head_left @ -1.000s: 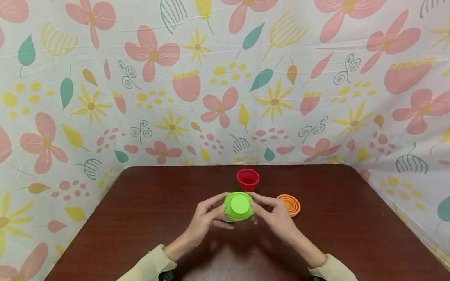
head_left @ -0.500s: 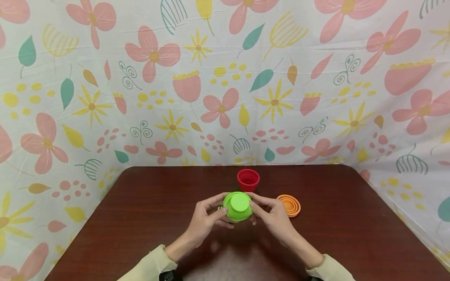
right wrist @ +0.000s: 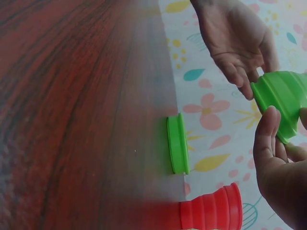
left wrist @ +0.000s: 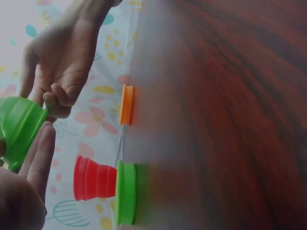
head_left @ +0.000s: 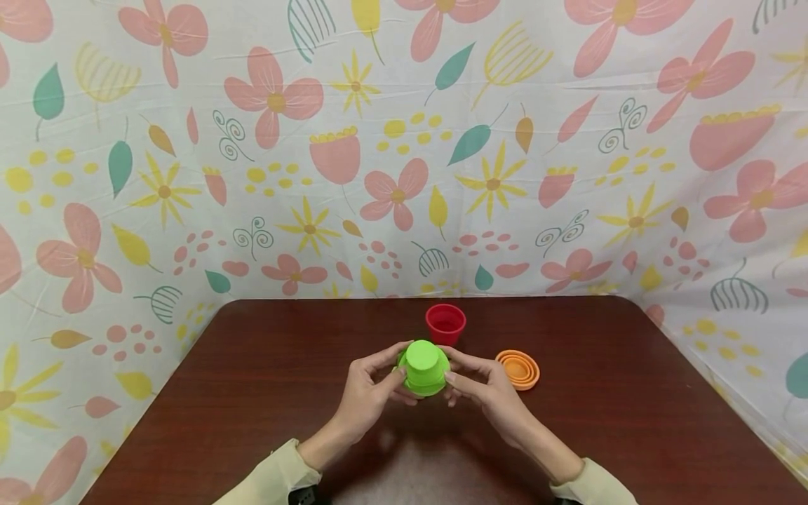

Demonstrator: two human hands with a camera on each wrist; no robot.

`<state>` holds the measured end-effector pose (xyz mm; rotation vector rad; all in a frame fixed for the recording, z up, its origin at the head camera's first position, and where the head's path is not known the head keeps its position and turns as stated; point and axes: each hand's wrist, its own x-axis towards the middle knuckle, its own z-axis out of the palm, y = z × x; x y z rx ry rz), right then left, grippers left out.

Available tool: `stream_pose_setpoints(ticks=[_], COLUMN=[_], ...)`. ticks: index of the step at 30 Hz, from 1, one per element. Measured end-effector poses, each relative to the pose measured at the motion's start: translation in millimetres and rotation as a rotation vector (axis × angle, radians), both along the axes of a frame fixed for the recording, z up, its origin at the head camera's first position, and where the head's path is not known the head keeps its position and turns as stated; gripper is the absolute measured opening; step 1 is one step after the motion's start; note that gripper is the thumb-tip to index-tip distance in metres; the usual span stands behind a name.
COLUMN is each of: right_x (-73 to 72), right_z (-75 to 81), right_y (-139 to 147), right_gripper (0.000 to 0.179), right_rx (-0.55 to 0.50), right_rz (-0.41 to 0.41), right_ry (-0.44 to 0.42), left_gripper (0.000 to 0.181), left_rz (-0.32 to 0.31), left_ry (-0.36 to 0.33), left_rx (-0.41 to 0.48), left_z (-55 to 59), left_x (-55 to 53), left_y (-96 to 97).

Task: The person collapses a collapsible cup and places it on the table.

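Note:
A green collapsible silicone cup [head_left: 424, 366] is held above the table between both hands, its narrow base pointing up and its stepped wall partly extended. My left hand [head_left: 365, 393] grips its left side, thumb on the near wall. The right side is pinched by my right hand [head_left: 495, 396], with the thumb in front and fingers behind. Both wrist views show the cup's ridged side, as in the right wrist view's green cup [right wrist: 280, 98]. A second green piece [left wrist: 126, 192], flat and round, lies on the table; the hands hide it in the head view.
Behind the hands stands an extended red collapsible cup [head_left: 445, 324], mouth up. To the right lies a flattened orange collapsible cup [head_left: 520, 370] with nested rings. The dark wooden table [head_left: 284, 365] ends at a flower-printed cloth [head_left: 404, 140].
The green cup has lengthened: its base stands out farther and has shifted slightly up and left. Both hands keep hold of it with small finger shifts. The red and orange cups stay put.

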<state>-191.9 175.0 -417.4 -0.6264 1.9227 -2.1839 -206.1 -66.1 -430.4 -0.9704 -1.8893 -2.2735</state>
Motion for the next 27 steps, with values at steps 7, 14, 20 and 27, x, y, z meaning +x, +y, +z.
stream_pose_setpoints(ticks=[7,14,20,27], right_x=[-1.1,-2.2,-3.7,-2.2], right_z=[1.1,0.4,-1.5,-2.1], right_y=[-0.5,-0.2,-0.2,-1.1], right_gripper=[0.052,0.055,0.055,0.057], right_rx=[-0.012,0.038,0.084,0.08], right_rz=[-0.015,-0.1,-0.119,-0.104], right_ry=[0.006,-0.007,0.028,0.014], left_gripper=[0.04,0.052,0.06,0.06], left_rz=[-0.004,-0.121,-0.187,-0.16], left_ry=[-0.049,-0.121,-0.132,-0.134], left_rx=[-0.029,0.013,0.033,0.046], left_z=[1.3,0.8,0.7,0.4], left_x=[-0.5,0.0,-0.2,-0.1], left_y=[1.3,0.6,-1.0,-0.4])
